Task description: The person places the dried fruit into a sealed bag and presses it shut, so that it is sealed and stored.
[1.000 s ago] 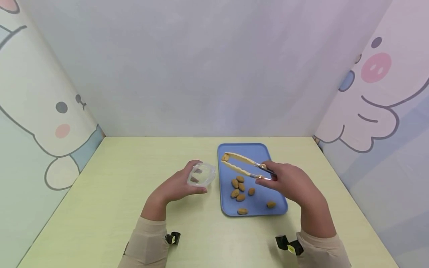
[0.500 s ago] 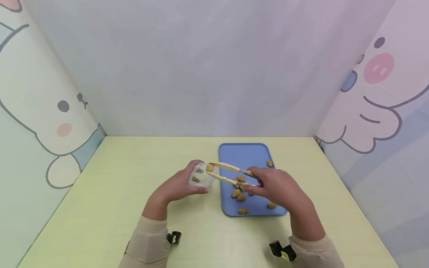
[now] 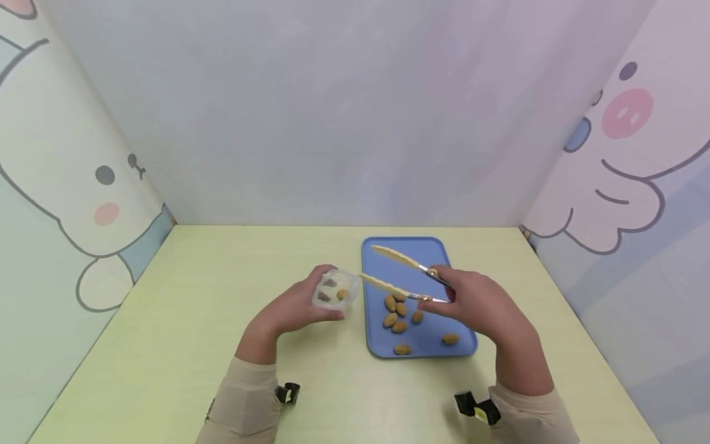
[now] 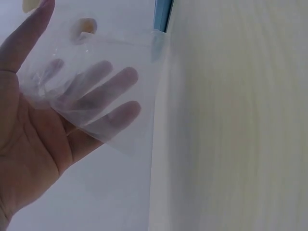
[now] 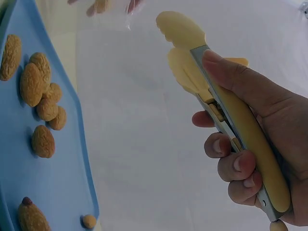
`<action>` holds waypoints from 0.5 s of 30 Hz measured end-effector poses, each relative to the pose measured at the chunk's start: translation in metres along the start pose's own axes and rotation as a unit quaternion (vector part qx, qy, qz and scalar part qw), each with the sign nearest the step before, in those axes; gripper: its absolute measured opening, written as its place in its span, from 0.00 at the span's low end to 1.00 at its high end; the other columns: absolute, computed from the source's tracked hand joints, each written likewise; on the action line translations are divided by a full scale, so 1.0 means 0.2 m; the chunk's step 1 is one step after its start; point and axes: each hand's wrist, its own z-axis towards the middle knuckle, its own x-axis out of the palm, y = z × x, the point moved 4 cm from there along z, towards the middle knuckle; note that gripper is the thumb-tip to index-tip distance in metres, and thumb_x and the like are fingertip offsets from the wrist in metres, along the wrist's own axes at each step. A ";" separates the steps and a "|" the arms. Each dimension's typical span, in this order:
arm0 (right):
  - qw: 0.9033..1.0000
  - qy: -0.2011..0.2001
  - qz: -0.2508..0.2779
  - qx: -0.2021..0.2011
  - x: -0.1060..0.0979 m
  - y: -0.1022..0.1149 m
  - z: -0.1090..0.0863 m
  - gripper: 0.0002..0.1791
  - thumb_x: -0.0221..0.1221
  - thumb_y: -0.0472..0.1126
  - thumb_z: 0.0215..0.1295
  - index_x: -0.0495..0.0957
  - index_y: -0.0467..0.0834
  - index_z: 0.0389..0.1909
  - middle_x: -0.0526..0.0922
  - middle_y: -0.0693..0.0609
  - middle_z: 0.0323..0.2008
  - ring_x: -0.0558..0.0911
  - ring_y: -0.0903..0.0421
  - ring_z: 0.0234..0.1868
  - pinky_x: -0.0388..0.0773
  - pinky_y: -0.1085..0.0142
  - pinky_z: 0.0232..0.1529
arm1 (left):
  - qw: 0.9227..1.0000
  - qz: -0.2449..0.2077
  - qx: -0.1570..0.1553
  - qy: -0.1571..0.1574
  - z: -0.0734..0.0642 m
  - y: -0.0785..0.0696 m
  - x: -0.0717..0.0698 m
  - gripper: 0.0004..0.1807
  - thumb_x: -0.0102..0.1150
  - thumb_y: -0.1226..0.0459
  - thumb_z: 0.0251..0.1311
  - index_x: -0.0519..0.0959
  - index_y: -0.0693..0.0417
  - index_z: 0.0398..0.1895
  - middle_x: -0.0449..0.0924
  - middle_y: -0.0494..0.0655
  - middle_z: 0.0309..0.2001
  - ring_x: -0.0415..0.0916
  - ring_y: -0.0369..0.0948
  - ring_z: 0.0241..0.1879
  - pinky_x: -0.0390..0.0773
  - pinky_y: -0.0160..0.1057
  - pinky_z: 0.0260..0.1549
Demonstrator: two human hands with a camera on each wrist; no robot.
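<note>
My left hand [image 3: 294, 308] holds a clear plastic bag [image 3: 352, 285] with its mouth spread; the fingers show through the film in the left wrist view. A brown nut [image 3: 342, 295] lies inside the bag. My right hand [image 3: 482, 302] grips the handles of yellow-tipped tongs [image 5: 260, 159]. The tongs' arms stand apart with nothing between them, over the left part of the blue tray [image 3: 427, 246]. Several wrinkled brown nuts lie on the tray, a few bunched in a cluster and a single nut [image 3: 450, 338] near the front right corner.
The pale wooden table [image 3: 233, 265] carries the tray right of centre. A plain light wall [image 3: 333, 123] rises behind it, and cartoon-printed panels stand at both sides. Black camera mounts sit at both wrists.
My right hand carried a nut leftward in the tongs to the bag, let it drop inside, then drew back right with the tongs spread. The left hand stayed nearly still.
</note>
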 end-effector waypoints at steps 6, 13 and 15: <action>1.000 0.003 0.006 0.021 -0.02 -0.05 -0.01 0.28 0.63 0.71 0.52 0.67 0.53 0.33 0.66 0.57 0.20 0.64 0.61 0.19 0.60 0.65 0.22 | 0.999 -0.024 0.019 -0.017 -0.01 -0.02 -0.01 0.48 0.74 0.42 0.45 0.55 0.25 0.68 0.76 0.43 0.45 0.76 0.41 0.42 0.74 0.43 0.41; 1.000 -0.008 0.007 0.019 -0.05 -0.05 -0.03 0.29 0.62 0.73 0.52 0.67 0.52 0.30 0.66 0.57 0.20 0.65 0.61 0.19 0.60 0.66 0.22 | 0.986 -0.144 0.075 -0.031 -0.01 -0.03 -0.06 0.44 0.73 0.52 0.53 0.55 0.31 0.68 0.73 0.46 0.56 0.76 0.47 0.48 0.76 0.46 0.46; 1.000 -0.006 0.009 0.020 -0.06 -0.05 -0.03 0.29 0.62 0.73 0.52 0.67 0.53 0.31 0.66 0.57 0.20 0.65 0.61 0.19 0.60 0.66 0.22 | 0.985 -0.151 0.079 -0.036 -0.01 -0.03 -0.07 0.42 0.72 0.53 0.54 0.55 0.31 0.67 0.72 0.47 0.55 0.75 0.47 0.46 0.76 0.45 0.45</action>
